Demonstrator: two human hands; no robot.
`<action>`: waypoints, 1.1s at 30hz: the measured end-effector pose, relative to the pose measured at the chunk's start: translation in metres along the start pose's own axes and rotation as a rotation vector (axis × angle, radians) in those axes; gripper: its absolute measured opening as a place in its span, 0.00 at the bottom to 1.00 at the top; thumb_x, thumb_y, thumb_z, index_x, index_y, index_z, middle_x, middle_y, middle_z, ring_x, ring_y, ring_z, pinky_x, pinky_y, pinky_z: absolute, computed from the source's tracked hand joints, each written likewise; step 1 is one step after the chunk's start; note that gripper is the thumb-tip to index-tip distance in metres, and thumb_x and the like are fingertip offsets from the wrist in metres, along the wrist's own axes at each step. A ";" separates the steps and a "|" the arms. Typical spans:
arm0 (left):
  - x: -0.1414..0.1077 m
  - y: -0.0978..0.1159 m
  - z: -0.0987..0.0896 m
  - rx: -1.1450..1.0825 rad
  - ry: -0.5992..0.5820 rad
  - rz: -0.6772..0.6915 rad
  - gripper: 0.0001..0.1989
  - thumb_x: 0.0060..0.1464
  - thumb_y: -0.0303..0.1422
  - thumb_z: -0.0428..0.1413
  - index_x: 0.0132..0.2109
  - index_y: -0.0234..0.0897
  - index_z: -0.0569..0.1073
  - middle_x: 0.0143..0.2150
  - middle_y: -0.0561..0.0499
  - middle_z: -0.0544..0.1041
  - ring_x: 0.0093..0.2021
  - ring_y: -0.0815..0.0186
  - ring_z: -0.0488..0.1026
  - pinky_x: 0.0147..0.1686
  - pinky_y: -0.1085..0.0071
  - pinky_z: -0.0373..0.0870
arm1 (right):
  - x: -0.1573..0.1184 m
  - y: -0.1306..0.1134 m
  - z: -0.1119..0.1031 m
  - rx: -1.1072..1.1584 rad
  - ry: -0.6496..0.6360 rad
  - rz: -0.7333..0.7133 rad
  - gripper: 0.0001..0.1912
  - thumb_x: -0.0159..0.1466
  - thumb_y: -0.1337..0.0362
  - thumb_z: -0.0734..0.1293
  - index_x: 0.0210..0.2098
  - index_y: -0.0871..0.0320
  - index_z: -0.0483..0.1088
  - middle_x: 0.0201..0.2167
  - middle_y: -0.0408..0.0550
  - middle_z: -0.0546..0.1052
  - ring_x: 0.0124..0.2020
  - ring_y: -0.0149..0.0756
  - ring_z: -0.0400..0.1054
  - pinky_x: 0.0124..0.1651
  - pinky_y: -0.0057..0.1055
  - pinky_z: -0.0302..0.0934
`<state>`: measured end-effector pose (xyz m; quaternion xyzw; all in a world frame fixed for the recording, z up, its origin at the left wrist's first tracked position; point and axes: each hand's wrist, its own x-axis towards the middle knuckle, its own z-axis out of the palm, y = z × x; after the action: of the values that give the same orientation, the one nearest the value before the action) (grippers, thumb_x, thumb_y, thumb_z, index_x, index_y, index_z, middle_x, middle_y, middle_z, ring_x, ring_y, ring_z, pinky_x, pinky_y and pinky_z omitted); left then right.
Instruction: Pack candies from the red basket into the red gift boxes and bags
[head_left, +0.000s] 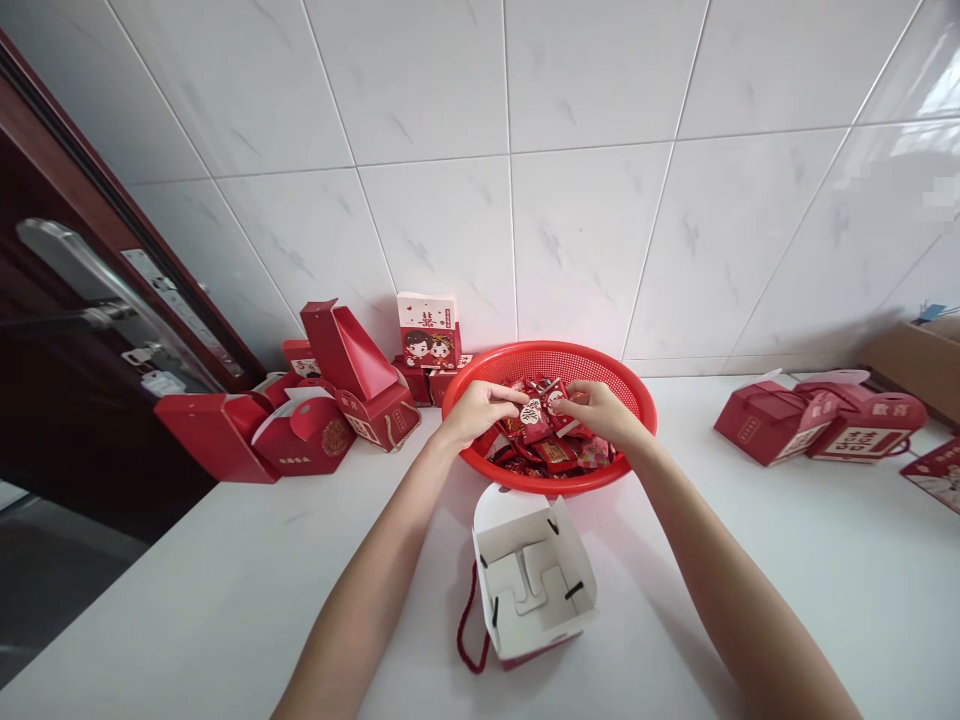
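Both of my hands reach over a red plastic basket point(555, 488) that holds many small wrapped candies point(556, 455). My left hand point(487, 410) pinches a red candy packet point(534, 420) with white lettering. Between the thumb and fingers of my right hand point(600, 408) is another red packet point(556, 396) with a pale print. Just in front of the basket stands an open gift box point(536, 585), white inside, with its flaps up and no candy in it. Its dark red cord handle point(469, 630) lies at the left side on the table.
Several red gift boxes point(304, 435) stand at the left, some with lids up. A small printed box point(429, 332) rests against the tiled wall point(585, 240). Closed red boxes point(772, 418) and a cardboard carton point(915, 365) sit at the right. A dark door point(67, 330) borders the table's left.
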<state>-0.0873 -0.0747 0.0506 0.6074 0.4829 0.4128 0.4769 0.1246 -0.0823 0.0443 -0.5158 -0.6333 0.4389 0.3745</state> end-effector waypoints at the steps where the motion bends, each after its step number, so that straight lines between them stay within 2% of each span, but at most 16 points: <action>1: 0.000 -0.001 0.000 -0.015 -0.009 0.000 0.12 0.35 0.27 0.66 0.33 0.37 0.86 0.35 0.47 0.86 0.43 0.57 0.80 0.53 0.60 0.73 | 0.000 0.000 0.000 0.014 -0.007 0.001 0.11 0.61 0.62 0.69 0.25 0.56 0.63 0.21 0.37 0.67 0.21 0.30 0.68 0.24 0.25 0.60; 5: 0.001 -0.004 -0.001 -0.073 -0.054 -0.008 0.19 0.29 0.32 0.74 0.35 0.36 0.86 0.37 0.44 0.86 0.44 0.54 0.81 0.53 0.59 0.74 | 0.000 0.000 0.000 -0.004 -0.002 -0.001 0.10 0.62 0.63 0.68 0.27 0.56 0.64 0.21 0.38 0.69 0.24 0.33 0.72 0.24 0.25 0.60; 9: 0.002 -0.006 -0.002 -0.098 -0.050 0.017 0.26 0.28 0.31 0.75 0.41 0.35 0.84 0.46 0.42 0.85 0.47 0.56 0.80 0.55 0.57 0.74 | 0.000 -0.002 0.001 -0.133 0.050 0.024 0.10 0.63 0.63 0.68 0.27 0.56 0.64 0.24 0.41 0.73 0.25 0.35 0.74 0.26 0.25 0.62; 12: 0.003 -0.007 -0.003 -0.082 -0.025 0.026 0.30 0.28 0.30 0.75 0.46 0.36 0.83 0.49 0.42 0.84 0.48 0.56 0.80 0.56 0.55 0.73 | 0.000 -0.003 0.002 -0.185 0.067 0.056 0.06 0.64 0.65 0.67 0.31 0.57 0.67 0.29 0.43 0.78 0.27 0.35 0.76 0.28 0.25 0.64; 17: 0.003 -0.008 -0.004 -0.041 -0.075 -0.021 0.23 0.30 0.36 0.76 0.37 0.33 0.84 0.38 0.44 0.85 0.44 0.53 0.81 0.55 0.54 0.74 | 0.000 -0.003 0.003 -0.274 0.083 0.061 0.03 0.63 0.66 0.67 0.32 0.57 0.69 0.32 0.45 0.80 0.30 0.35 0.77 0.28 0.23 0.61; 19: 0.003 -0.006 -0.004 -0.036 -0.103 -0.012 0.22 0.32 0.38 0.75 0.36 0.33 0.84 0.37 0.45 0.85 0.44 0.53 0.81 0.55 0.54 0.73 | 0.000 -0.003 0.003 -0.292 0.086 0.065 0.03 0.63 0.67 0.67 0.32 0.57 0.69 0.32 0.46 0.80 0.30 0.36 0.77 0.28 0.24 0.61; 22: 0.002 -0.005 -0.003 -0.056 -0.159 -0.022 0.22 0.37 0.41 0.74 0.38 0.33 0.82 0.38 0.45 0.84 0.44 0.56 0.80 0.53 0.55 0.74 | 0.001 -0.004 0.003 -0.361 0.092 0.059 0.02 0.64 0.66 0.67 0.33 0.56 0.69 0.33 0.47 0.80 0.32 0.37 0.76 0.28 0.25 0.59; 25: 0.001 -0.004 -0.002 -0.079 -0.165 -0.042 0.23 0.42 0.42 0.72 0.42 0.34 0.78 0.40 0.46 0.82 0.42 0.59 0.79 0.46 0.60 0.78 | 0.001 -0.004 0.003 -0.439 0.113 0.048 0.02 0.63 0.66 0.66 0.33 0.57 0.69 0.33 0.47 0.79 0.34 0.38 0.76 0.30 0.26 0.59; 30: 0.000 -0.004 -0.001 -0.082 -0.164 -0.044 0.23 0.49 0.45 0.68 0.46 0.36 0.74 0.37 0.52 0.78 0.37 0.64 0.77 0.36 0.67 0.78 | -0.001 -0.003 0.003 -0.373 0.086 0.080 0.04 0.65 0.65 0.66 0.39 0.58 0.71 0.31 0.47 0.79 0.31 0.37 0.76 0.29 0.26 0.60; 33: 0.000 -0.004 -0.001 -0.052 -0.148 -0.022 0.21 0.51 0.43 0.67 0.47 0.36 0.76 0.36 0.52 0.78 0.34 0.67 0.75 0.37 0.70 0.75 | -0.002 -0.004 0.003 -0.343 0.081 0.074 0.05 0.65 0.65 0.66 0.40 0.58 0.72 0.32 0.46 0.80 0.29 0.36 0.77 0.29 0.26 0.61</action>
<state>-0.0887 -0.0744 0.0468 0.6182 0.4421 0.3738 0.5316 0.1209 -0.0850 0.0473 -0.6125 -0.6638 0.3168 0.2897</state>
